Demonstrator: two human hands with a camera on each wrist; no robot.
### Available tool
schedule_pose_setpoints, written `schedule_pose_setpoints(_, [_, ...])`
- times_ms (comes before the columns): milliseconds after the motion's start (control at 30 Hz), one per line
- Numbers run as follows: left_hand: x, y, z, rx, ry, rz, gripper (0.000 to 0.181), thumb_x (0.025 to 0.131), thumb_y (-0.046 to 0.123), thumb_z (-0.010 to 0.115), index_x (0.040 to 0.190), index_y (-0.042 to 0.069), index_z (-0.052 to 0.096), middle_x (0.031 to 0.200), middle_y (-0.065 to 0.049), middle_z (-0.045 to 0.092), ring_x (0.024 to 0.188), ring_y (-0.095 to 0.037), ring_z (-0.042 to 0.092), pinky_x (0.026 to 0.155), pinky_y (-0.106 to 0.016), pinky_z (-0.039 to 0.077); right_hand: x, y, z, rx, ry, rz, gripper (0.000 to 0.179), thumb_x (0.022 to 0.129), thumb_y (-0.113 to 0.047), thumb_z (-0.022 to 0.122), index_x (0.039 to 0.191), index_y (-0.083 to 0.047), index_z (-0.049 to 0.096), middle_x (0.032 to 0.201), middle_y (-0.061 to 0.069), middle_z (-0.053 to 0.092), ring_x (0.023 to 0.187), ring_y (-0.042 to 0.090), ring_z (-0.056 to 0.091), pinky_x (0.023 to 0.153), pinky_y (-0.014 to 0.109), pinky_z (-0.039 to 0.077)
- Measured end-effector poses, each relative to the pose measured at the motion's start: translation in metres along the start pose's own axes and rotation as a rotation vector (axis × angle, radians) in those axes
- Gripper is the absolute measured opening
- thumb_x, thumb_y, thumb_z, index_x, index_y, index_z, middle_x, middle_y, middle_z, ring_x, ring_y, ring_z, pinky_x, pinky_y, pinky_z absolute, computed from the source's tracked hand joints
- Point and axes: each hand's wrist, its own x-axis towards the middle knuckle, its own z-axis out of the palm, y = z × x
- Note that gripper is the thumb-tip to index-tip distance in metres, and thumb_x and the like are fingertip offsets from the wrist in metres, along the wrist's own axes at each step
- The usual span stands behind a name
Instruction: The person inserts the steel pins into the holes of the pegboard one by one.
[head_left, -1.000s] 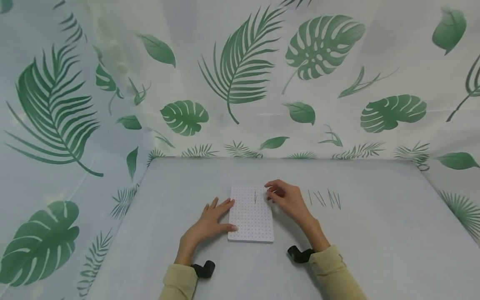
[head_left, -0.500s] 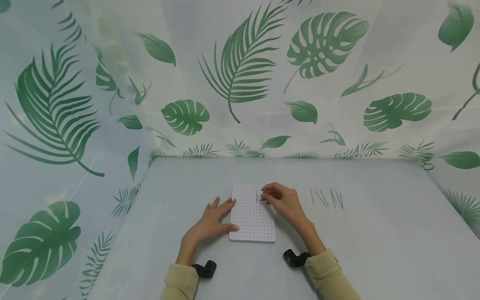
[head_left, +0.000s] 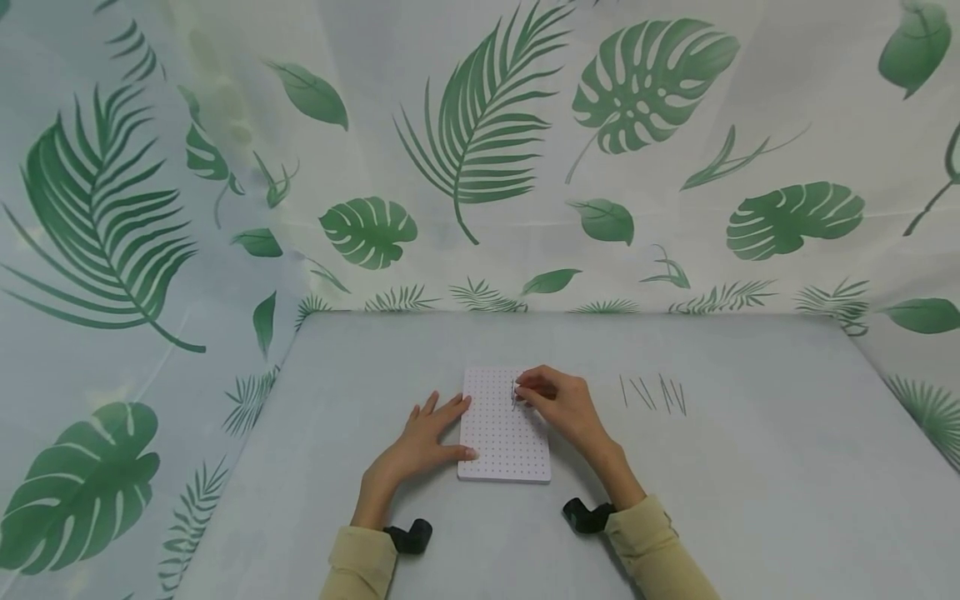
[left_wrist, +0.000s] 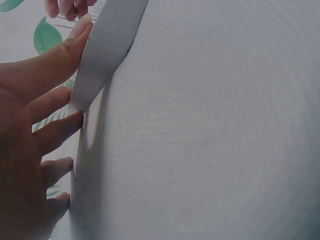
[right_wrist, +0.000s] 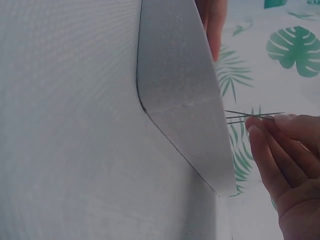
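Observation:
A white board (head_left: 491,446) dotted with rows of small holes lies on the table. My left hand (head_left: 412,450) is spread at its left side, thumb on the near part and fingertips along the edge. Over the upper right of the board, my right hand (head_left: 566,408) pinches a thin metal pin (right_wrist: 253,115) between thumb and fingers. Other thin pins (right_wrist: 236,122) stand up from the board close beside it in the right wrist view. From the left wrist, the board's side (left_wrist: 107,55) shows with the left fingers along it.
Several more thin pins (head_left: 652,393) lie in a loose row on the pale table (head_left: 750,467), right of the board. A curtain with green leaf prints (head_left: 502,125) rises behind the table and at its sides.
My right hand has moved left from the board's right edge to over its standing pins. My left hand has stayed at the board's left edge.

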Motion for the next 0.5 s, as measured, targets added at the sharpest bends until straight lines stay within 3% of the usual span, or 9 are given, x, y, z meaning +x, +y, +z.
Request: schedule_pose_setpoints(500, [-0.0001,-0.0004,0.0002,0.006,-0.007,-0.017,0.083,0.089,0.039,0.079,0.158,0.012,0.042,0.166,-0.013,0.036,0.159,-0.044,0.009,0.127,-0.065,0.004,-0.0035,-0.0029,0.0023,-0.052,-0.010,-0.045,0.016,0.091,-0.006,0.078,0.105,-0.011,0.075,0.099,0.004,0.079,0.085,0.015,0.073,0.079,0.027,0.062])
